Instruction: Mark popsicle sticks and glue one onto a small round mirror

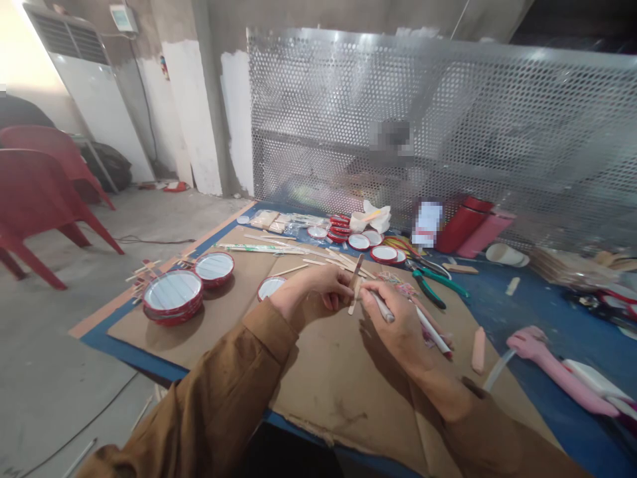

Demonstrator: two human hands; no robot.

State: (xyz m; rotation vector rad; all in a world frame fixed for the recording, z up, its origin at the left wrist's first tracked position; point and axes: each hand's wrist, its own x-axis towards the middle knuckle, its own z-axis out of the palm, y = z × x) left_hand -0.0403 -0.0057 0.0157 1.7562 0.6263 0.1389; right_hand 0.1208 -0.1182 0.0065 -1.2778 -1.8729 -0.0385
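Wooden craft stick is pinched in the left hand above the cardboard, pale pen-like tool clasped in the right hand, so I'd guess working the stick's the step and the next move needs it steady.

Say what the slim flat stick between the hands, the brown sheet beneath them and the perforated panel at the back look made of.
Slim flat pale stick: probably unvarnished wood, from its dull tan lower end.
Flat brown sheet: apparently cardboard, matt, with creases.
Tall grey perforated panel: likely bare metal, given its silvery sheen.
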